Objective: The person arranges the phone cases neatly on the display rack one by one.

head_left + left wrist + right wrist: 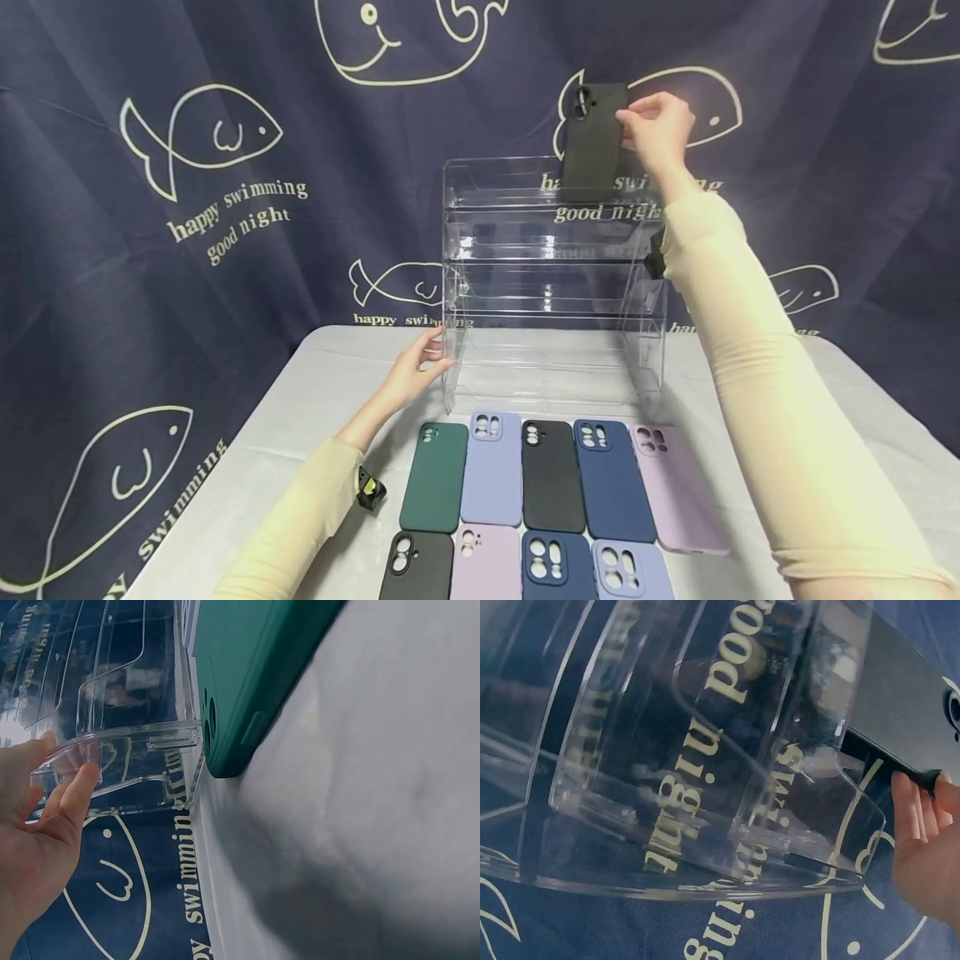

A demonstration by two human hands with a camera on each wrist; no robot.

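Note:
My right hand (660, 129) pinches a black phone case (592, 154) by its right edge. The case stands upright at the top tier of a clear tiered display rack (555, 317), its camera cutout at the upper left. In the right wrist view, the fingertips (904, 787) and thumb hold the rim of the black case (907, 697), whose lower part is behind clear plastic. My left hand (412, 367) holds the rack's left side panel low down. In the left wrist view, thumb and fingers (79, 795) lie on either side of the panel's edge.
In front of the rack, phone cases lie in two rows on the white-covered table (300, 417): green (435, 479), light blue (491, 479), black (553, 483), dark blue (618, 492), lilac (682, 500), with several more nearer. A dark blue curtain (360, 192) with fish drawings hangs behind.

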